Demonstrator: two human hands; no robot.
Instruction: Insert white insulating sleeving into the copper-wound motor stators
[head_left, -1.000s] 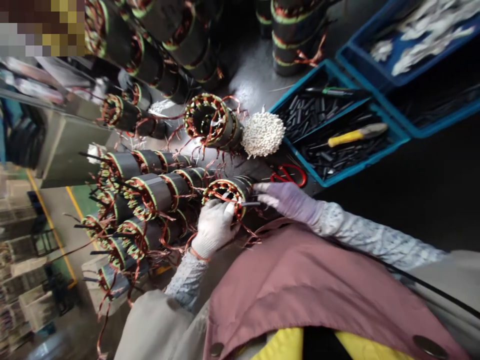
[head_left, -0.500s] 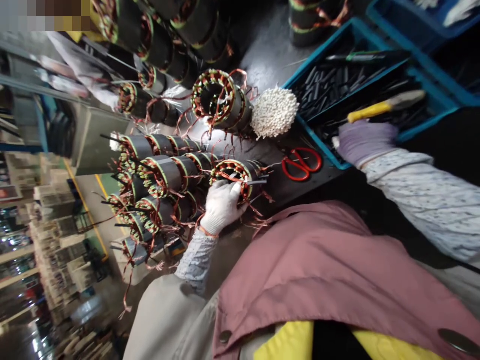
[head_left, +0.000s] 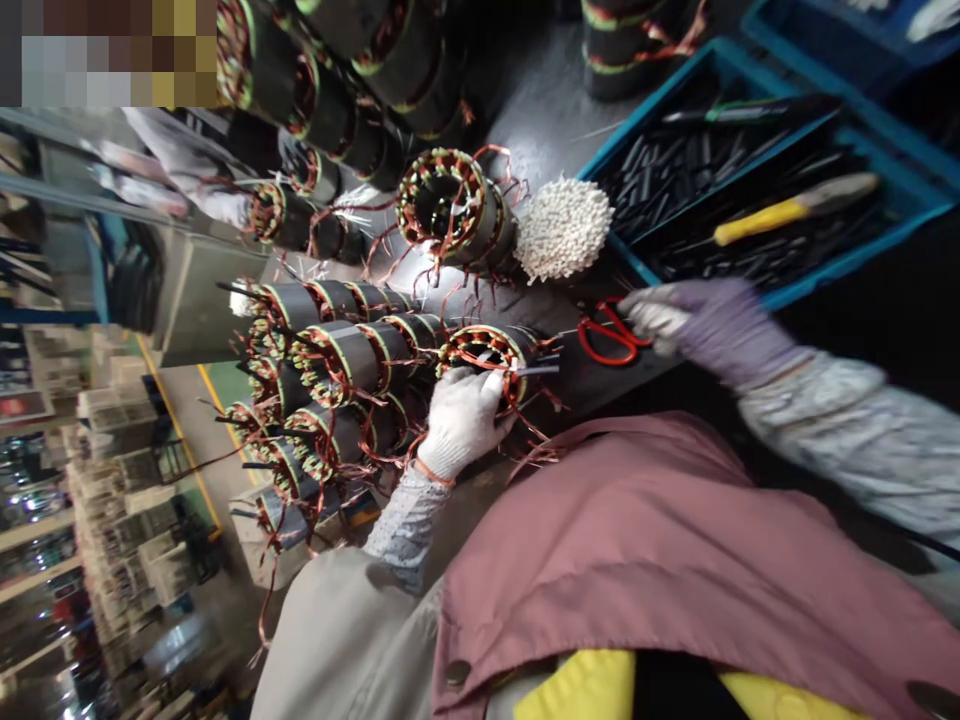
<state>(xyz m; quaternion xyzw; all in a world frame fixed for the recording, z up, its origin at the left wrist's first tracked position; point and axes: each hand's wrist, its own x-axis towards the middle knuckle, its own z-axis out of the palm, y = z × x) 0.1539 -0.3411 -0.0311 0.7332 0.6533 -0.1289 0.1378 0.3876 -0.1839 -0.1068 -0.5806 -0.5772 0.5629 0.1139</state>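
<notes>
Gripping a copper-wound stator [head_left: 480,362] in my white-gloved left hand [head_left: 461,425], stator left of the red scissors [head_left: 609,335], my purple-gloved right hand [head_left: 701,320] beside them, open or closed unclear

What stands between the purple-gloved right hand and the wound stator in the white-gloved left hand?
The red-handled scissors lie on the bench between the right hand and the wound stator, which the left hand grips.

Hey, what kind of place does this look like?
Most likely a factory workshop that winds electric motors. Rows of copper-wound motor stators lie nearby, a white-gloved left hand grips one stator, and a blue crate holds black sleeving.
</notes>
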